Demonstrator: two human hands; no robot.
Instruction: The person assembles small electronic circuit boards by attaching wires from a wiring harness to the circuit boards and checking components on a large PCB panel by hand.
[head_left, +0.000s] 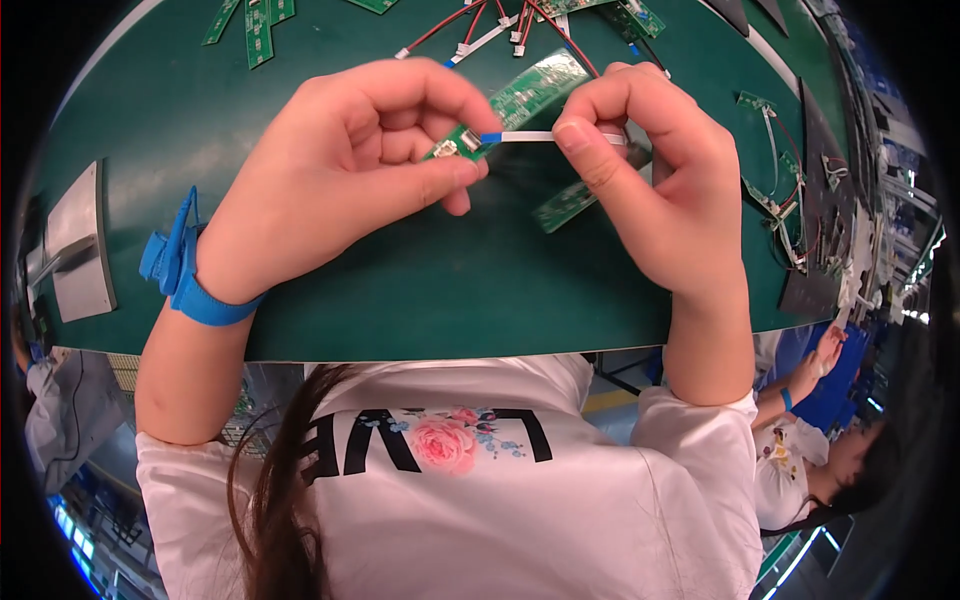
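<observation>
My left hand point(335, 185) pinches the near end of a long green circuit board point(540, 88), which slants up to the right above the table. Between the thumb and index finger of my right hand point(665, 170) is a white flat ribbon cable point(527, 137). Its blue tip point(491, 138) lies at a small connector on the board, beside my left fingertips; whether it sits inside cannot be made out. Below my right fingers a second green board point(566, 207) shows, partly hidden by the hand. A blue wrist strap point(215, 300) circles my left wrist.
On the green table point(420, 300), red-black wires with white plugs point(520, 45) and several boards point(258, 35) lie at the far side. A metal plate point(82, 245) stands left. Wired boards point(785, 165) lie right, near another person's hand point(828, 350).
</observation>
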